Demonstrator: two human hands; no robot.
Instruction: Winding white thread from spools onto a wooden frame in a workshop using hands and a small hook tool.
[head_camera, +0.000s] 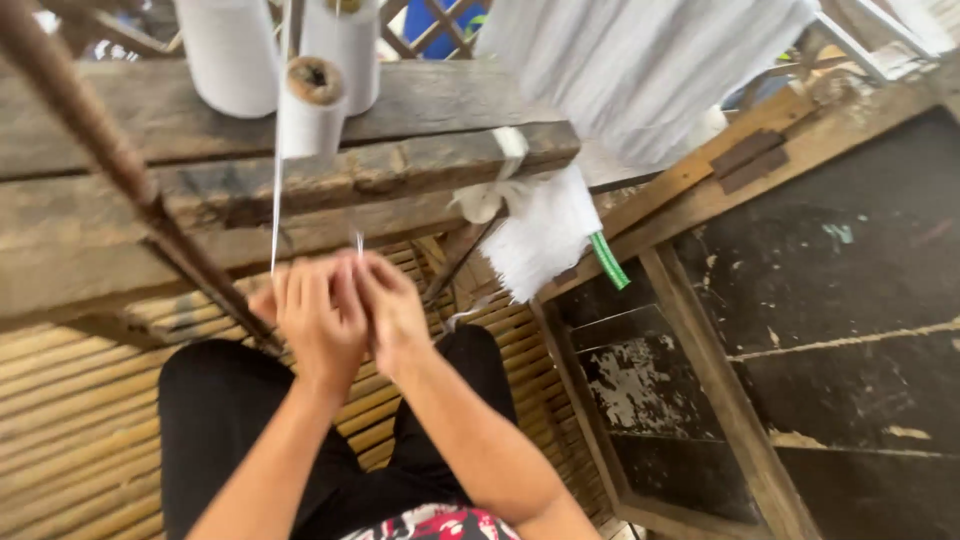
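My left hand (318, 318) and my right hand (392, 308) are pressed close together in front of me, fingers pinched around a thin white thread (275, 215). The thread runs up from the left hand to a small white spool (312, 108) with a brown core on the wooden beam (430, 95). A short thread end sticks up between the fingertips. The hands are blurred, so the exact grip is unclear.
Two larger white yarn cones (228, 50) stand behind the spool. A sheet of white warp threads (640, 70) hangs at the upper right, with a white bundle and green strip (545, 235) below. A dark rod (120, 160) slants left. Bamboo slats (70, 420) lie underneath.
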